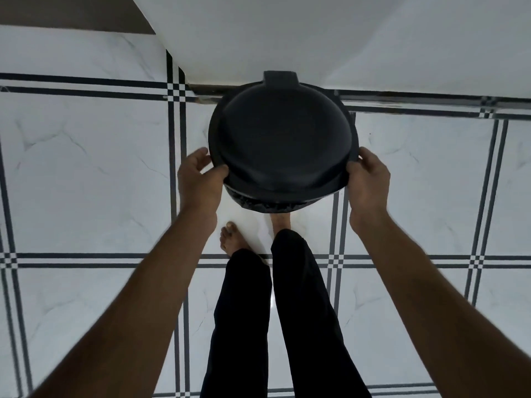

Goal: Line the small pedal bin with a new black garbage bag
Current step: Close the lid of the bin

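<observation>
A round black pedal bin (283, 139) stands on the floor against the wall, seen from straight above, with its domed lid closed. A crinkled edge of black garbage bag (265, 203) shows under the rim on the near side. My left hand (201, 176) grips the lid ring on the bin's left side, thumb on top. On the bin's right side my right hand (367, 175) grips the same ring. The inside of the bin is hidden by the lid.
White marble-look floor tiles (86, 168) with dark double lines surround the bin. A white wall (287, 33) rises just behind it. My bare feet (230, 237) and black trouser legs (301, 311) stand directly in front of the bin.
</observation>
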